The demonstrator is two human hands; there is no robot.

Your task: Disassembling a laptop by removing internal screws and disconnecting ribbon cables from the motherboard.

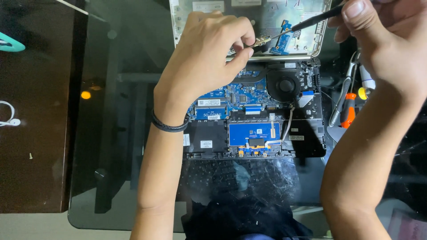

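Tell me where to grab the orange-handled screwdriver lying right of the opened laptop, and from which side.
Grip the orange-handled screwdriver by its orange handle, coming from above. It lies roughly lengthwise toward the person on the glass table, wedged between the opened laptop and the right forearm, beside a grey tool, so sideways approaches look crowded. The right hand is busy holding a black screwdriver.

Orange-handled tool (pixel 348 111), white earphones (pixel 10 116), glass table (pixel 111 133)

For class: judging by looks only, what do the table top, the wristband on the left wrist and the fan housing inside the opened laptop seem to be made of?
Table top: probably tinted glass, since the frame shows through it and it reflects.
Wristband: matte black, perhaps braided cord or leather; hard to tell.
Fan housing: apparently black plastic with a dull sheen.
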